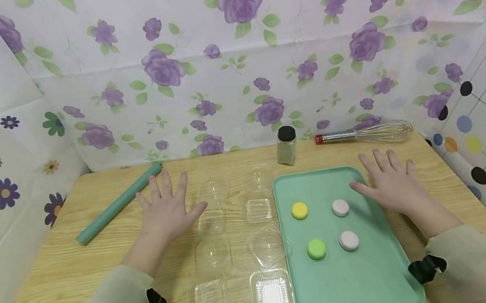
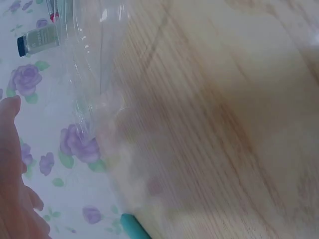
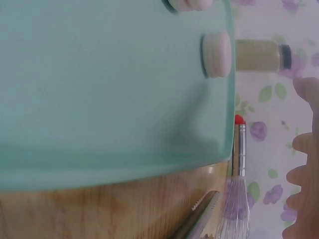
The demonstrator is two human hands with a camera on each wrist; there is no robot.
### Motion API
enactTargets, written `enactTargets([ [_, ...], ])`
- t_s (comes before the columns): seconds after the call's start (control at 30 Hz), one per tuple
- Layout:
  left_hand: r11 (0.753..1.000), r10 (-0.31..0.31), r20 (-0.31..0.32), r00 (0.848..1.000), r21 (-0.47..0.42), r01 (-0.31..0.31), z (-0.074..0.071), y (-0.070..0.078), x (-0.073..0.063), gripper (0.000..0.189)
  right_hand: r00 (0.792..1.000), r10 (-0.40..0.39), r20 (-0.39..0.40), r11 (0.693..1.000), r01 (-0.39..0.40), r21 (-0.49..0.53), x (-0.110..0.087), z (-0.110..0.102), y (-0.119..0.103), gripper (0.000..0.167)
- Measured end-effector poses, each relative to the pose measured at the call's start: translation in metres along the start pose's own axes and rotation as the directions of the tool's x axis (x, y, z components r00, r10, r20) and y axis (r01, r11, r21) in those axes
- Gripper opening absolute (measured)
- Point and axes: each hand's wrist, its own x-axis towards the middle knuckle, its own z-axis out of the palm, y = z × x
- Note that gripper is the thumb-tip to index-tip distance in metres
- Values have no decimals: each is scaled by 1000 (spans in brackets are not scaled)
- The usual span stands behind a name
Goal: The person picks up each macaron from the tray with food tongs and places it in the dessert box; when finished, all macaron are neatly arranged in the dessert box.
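My left hand hovers with fingers spread, holding nothing, between a long teal roll and several clear plastic boxes with domed lids. Fingers spread too, my right hand is over the right edge of a green tray and holds nothing. On the tray lie a yellow macaron, a green macaron and two pale pink macarons. One pale pink macaron shows near the tray's rim in the right wrist view. In the left wrist view only part of the left hand appears.
Behind the tray stands a glass jar with a black lid. A whisk with a red-tipped handle lies at the back right. Serrated metal tongs lie beside the tray in the right wrist view. Flowered cloth hangs behind the wooden table.
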Motion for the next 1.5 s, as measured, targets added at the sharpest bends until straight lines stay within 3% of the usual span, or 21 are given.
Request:
enactTargets([
  [0.37, 999, 24, 23, 999, -48, -23, -5, 9, -5, 94, 1000, -12, 24, 1000, 11, 16, -3, -5, 0, 91],
  [0.57, 986, 133, 32, 991, -110, -129, -3, 30, -22, 94, 998, -44, 51, 991, 37, 125, -15, -6, 8, 92],
  [0.73, 955, 265, -12, 964, -133, -264, 3, 49, -43, 89, 998, -51, 26, 983, 46, 177, -29, -3, 22, 94],
  [0.9, 903, 390, -44, 920, -175, -391, 7, 67, -65, 92, 1000, 14, 7, 984, -15, 177, -46, 6, 37, 99],
  [1.0, 869, 449, -10, 894, -228, -439, 10, 75, -79, 97, 998, 57, 0, 986, -57, 157, -55, 15, 49, 103],
  [1.17, 824, 506, 52, 861, -325, -464, 18, 81, -98, 104, 995, 100, -13, 991, -98, 87, -62, 30, 61, 102],
  [1.27, 814, 514, 47, 856, -340, -470, 23, 83, -103, 105, 992, 129, 1, 987, -128, 93, -63, 34, 64, 99],
  [1.5, 830, 512, 60, 857, -293, -475, 29, 92, -108, 100, 990, 132, -41, 984, -126, 129, -61, 42, 71, 89],
])
